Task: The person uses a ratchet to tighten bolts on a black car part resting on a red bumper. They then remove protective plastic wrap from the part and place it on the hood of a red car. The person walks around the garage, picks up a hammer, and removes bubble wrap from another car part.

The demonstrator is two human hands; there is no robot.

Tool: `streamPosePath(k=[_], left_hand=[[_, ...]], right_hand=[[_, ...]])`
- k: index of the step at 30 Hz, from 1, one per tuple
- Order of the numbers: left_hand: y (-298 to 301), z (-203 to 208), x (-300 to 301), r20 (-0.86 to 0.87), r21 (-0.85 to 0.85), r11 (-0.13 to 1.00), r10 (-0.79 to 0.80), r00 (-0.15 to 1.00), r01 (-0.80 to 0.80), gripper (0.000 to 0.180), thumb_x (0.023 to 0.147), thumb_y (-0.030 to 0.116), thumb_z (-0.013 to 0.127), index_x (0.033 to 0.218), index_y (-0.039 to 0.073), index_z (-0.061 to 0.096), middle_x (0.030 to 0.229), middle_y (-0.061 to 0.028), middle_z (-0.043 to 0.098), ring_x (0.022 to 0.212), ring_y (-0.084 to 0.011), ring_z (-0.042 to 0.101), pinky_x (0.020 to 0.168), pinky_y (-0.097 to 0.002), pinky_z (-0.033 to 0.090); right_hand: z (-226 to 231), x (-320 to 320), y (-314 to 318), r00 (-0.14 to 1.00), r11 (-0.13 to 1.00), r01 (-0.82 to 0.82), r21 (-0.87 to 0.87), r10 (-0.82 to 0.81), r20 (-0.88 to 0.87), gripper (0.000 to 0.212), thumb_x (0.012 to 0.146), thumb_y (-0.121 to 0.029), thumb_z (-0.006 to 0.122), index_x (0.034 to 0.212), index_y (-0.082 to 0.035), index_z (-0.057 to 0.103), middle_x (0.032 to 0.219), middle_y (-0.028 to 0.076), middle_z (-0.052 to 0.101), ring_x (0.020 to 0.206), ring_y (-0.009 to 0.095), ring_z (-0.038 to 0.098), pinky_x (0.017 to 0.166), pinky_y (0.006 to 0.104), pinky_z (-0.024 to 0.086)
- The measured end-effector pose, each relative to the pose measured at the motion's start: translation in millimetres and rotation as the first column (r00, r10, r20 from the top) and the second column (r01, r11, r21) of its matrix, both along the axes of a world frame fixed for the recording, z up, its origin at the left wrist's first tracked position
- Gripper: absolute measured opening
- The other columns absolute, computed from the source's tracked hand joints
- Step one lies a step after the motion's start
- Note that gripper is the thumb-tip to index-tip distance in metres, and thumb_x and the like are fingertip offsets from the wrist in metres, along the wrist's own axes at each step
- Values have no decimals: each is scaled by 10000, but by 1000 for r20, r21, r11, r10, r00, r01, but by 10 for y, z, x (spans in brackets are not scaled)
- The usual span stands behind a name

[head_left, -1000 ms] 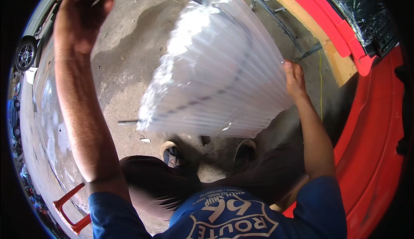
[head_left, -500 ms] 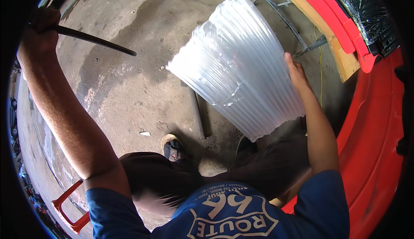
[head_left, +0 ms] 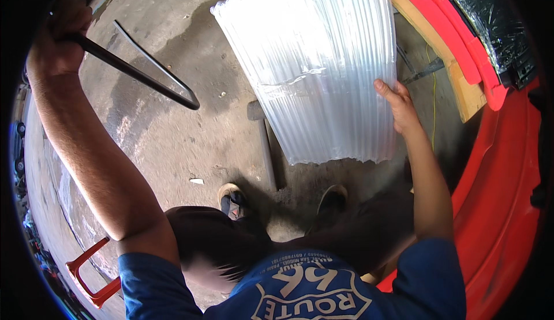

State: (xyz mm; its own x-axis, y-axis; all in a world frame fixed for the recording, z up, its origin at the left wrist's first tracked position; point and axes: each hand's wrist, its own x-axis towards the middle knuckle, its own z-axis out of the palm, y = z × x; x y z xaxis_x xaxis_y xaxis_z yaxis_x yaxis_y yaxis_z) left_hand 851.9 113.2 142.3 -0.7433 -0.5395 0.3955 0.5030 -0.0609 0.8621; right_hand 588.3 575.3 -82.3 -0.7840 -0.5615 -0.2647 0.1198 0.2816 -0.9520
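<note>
High at the far left, my left hand (head_left: 62,46) is closed round one end of a thin black tube (head_left: 138,75). The tube runs out over the floor and folds back in a sharp bend, its other end free. In front of me on the right, my right hand (head_left: 399,106) grips the right edge of a clear, ribbed plastic sheet (head_left: 323,89) that looks like air-column wrap. Its thumb lies on the near face; the other fingers are partly hidden behind the sheet. The sheet hangs spread out above the floor, glaring with light, its far end cut off by the picture's edge.
A sledgehammer (head_left: 265,147) lies on the stained concrete floor (head_left: 167,141) ahead of my feet. Red body panels (head_left: 502,199) curve along the right, near cardboard (head_left: 464,98) and a metal stand (head_left: 424,72). A yellow cord (head_left: 434,112) hangs there. A red frame (head_left: 95,291) stands lower left.
The plastic sheet has swung up and away from me, now more upright and showing more of its face. The black tube's bend and free end have come into view; the sledgehammer's head is uncovered.
</note>
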Motion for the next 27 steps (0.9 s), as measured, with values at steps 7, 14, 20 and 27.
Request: streamPosePath(k=[7, 14, 20, 27], left_hand=[[159, -477, -488, 392, -204, 853, 521, 758, -480, 232, 1026, 323, 532, 1016, 92, 560, 757, -35, 610, 491, -29, 418, 403, -193, 290], [7, -1064, -882, 581, -361, 808, 585, 566, -465, 451, 952, 474, 609, 1048, 34, 592, 864, -62, 610, 592, -57, 458, 475, -221, 317], [-260, -1080, -780, 601, 67, 797, 448, 662, -600, 399, 966, 433, 587, 1056, 47, 633, 913, -65, 637, 698, -105, 518, 564, -264, 375], [592, -355, -175, 886, 26, 904, 177, 429, -427, 381, 943, 413, 623, 1065, 52, 621, 875, -47, 614, 667, -100, 503, 538, -261, 366]], right_hand=[[19, 212, -370, 978, 969, 206, -134, -198, 71, 474, 912, -358, 739, 1160, 33, 639, 1077, 63, 669, 994, 144, 616, 898, 302, 485], [21, 261, -578, 954, 943, 45, -329, 56, 294, 236, 871, -211, 761, 1033, -59, 681, 943, 3, 677, 892, 95, 615, 807, 296, 500], [985, 570, -867, 927, 859, -363, -362, 295, -231, 446, 709, -264, 898, 1002, -32, 655, 789, 71, 696, 693, 158, 679, 641, 328, 535], [2908, 1216, -384, 935, 932, -265, -248, 311, 169, 569, 695, -409, 849, 1046, -15, 636, 841, 139, 680, 795, 261, 677, 745, 370, 512]])
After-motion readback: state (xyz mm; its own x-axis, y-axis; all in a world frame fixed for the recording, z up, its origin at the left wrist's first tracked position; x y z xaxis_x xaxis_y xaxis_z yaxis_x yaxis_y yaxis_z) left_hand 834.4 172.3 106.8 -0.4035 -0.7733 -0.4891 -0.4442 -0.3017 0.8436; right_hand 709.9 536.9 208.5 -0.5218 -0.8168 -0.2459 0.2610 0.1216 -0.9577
